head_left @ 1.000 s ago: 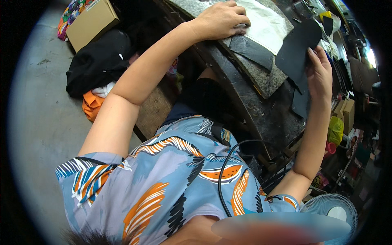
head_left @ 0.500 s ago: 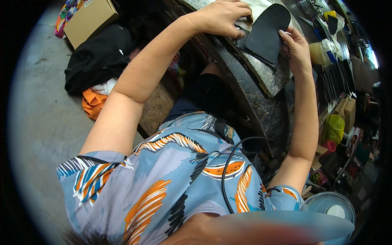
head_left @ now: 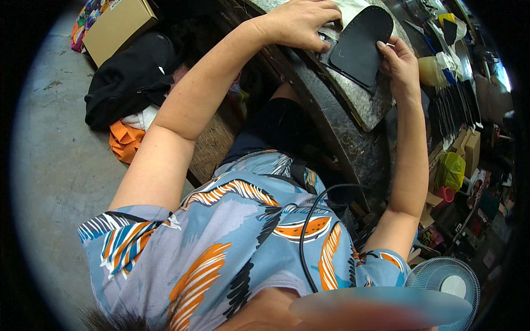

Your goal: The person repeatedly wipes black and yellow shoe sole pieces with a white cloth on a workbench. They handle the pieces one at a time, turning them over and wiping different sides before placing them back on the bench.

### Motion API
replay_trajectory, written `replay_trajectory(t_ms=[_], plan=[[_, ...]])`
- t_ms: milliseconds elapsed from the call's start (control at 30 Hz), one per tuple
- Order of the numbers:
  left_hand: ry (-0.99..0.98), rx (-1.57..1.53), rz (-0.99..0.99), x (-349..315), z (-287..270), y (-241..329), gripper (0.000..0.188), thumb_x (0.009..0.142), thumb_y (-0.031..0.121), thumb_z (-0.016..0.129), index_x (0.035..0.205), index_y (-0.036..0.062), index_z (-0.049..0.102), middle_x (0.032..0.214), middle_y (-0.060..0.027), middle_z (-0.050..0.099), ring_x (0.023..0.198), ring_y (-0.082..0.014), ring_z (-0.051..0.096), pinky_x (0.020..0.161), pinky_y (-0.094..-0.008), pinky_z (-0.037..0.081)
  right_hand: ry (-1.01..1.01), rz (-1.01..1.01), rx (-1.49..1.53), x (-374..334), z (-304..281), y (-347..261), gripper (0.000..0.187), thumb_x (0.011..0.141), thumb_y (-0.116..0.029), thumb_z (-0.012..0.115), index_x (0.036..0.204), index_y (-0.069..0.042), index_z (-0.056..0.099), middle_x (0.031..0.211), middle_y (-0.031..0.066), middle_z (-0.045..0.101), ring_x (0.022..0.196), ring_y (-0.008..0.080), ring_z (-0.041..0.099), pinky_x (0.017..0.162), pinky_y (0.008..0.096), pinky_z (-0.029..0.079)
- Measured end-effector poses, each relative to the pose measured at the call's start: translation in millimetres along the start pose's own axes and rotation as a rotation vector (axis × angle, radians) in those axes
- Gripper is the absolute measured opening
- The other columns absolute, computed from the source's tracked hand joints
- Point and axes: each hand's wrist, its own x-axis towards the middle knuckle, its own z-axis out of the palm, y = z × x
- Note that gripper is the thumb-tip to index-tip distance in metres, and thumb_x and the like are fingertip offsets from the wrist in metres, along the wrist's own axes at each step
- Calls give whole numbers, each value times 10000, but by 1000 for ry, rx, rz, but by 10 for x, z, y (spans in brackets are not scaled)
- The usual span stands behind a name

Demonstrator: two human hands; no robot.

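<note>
A flat black leather-like piece (head_left: 361, 47), rounded at its far end and with small holes along its edge, lies tilted over a worn grey board (head_left: 364, 110). It appears to have more than one layer at its near edge. My right hand (head_left: 402, 66) pinches its right edge between thumb and fingers. To the left of the piece, my left hand (head_left: 303, 25) arches over the board, thumb and fingers apart. No held thing can be made out in it, though the fingertips' undersides are hidden. White material (head_left: 349, 10) shows behind the piece.
The board rests on a dark workbench (head_left: 353, 149). Right of my arm are a jar (head_left: 428, 71), a row of black strips (head_left: 455, 107), a yellow-green bag (head_left: 451, 170) and a fan (head_left: 444, 284). A black bag (head_left: 130, 77) and cardboard box (head_left: 118, 30) are at left.
The black leather-like piece has shifted very slightly left, with my right hand still pinching its edge. My left hand stays in nearly the same place.
</note>
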Motion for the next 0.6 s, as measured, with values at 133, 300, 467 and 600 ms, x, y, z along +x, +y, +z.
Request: replay_trajectory(t_ms=[133,300,467,600], plan=[[3,13,11,6,-4,8,446,652,244,681,1046,44,620,1067,-146,592,1085,-346,508,961,-426,438,2,-5,12,-28,0,-16,194,910,-137,692,1091,-78,658,824,-68,627,572,-20,430,504,144,325],[-8,-2,21,6,-13,5,447,653,248,687,1043,41,619,1067,-148,591,1078,-346,509,952,-426,440,74,39,109,-55,-14,-77,196,918,-131,676,1105,-84,641,829,-60,634,574,-10,462,501,157,361],[-2,2,12,-3,-9,4,440,660,251,687,1038,40,614,1065,-150,586,1076,-343,510,946,-423,443,56,28,-7,-43,21,-60,192,920,-136,674,1104,-87,649,872,-47,650,671,10,552,556,170,425],[11,8,15,-2,1,11,437,662,251,686,1039,41,612,1067,-149,582,1078,-342,510,947,-421,444,41,8,-53,-22,28,-9,212,921,-141,676,1119,-66,655,914,-33,651,740,5,573,609,169,446]])
